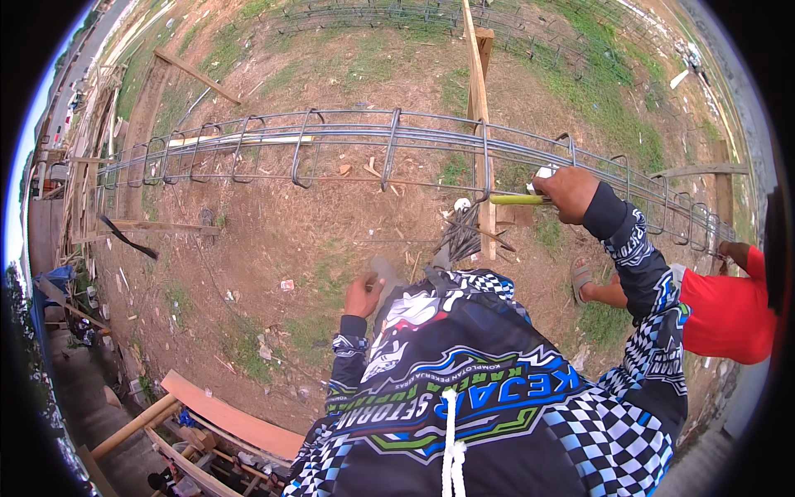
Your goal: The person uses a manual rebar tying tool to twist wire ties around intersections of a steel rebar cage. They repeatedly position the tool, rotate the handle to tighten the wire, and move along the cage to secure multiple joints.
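Observation:
A long steel rebar cage [393,153] with bent rectangular stirrups runs across in front of me. My right hand [571,195] is closed at the cage's near side, right of an upright wooden post. In its grip is a tape measure [542,176] with a white case; a short length of yellow-green blade points left toward the post. My left hand [363,296] hangs low beside my leg, fingers loosely bent and apart, holding nothing I can see. Below the cage, between my hands, is a bundle of dark thin rods [462,236].
The wooden post [480,99] stands against the cage. At right, another person in a red shirt [725,315] has a hand by the cage's end. More rebar cages [364,16] lie at the far side. Planks and a reddish board [236,414] are at lower left.

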{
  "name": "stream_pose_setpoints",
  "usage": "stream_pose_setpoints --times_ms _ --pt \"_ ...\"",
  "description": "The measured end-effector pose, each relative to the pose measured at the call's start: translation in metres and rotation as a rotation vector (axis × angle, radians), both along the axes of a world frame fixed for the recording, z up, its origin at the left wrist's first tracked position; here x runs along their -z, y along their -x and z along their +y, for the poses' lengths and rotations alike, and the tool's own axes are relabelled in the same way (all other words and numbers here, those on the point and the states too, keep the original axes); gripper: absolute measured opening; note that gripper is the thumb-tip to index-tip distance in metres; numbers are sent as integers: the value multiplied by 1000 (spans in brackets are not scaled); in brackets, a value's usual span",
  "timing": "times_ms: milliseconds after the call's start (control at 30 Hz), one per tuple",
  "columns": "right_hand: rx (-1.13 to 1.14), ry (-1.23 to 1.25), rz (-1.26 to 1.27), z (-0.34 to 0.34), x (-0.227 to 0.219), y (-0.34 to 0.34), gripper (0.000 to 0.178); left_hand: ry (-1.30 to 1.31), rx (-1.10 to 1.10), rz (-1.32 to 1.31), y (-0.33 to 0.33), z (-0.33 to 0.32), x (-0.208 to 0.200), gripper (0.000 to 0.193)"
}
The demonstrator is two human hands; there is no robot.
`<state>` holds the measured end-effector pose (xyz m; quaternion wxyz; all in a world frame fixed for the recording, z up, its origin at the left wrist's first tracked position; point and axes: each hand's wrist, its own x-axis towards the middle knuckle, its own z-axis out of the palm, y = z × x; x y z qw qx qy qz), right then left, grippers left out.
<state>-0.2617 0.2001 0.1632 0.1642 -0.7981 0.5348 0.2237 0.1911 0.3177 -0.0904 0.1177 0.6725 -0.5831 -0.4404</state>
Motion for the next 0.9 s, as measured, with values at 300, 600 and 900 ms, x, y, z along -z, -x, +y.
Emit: stream_pose_setpoints --times_ms 300,600,900 --pt "-324 -216 154 -39 61 -57 40 -27 -396 24 -34 64 17 49" --pt "-168 -286 120 -74 72 -98 47 -256 -903 -32 -128 191 65 50" --pt "-70 -185 -543 -119 74 -393 38 -311 -1008 -53 -305 212 109 41"
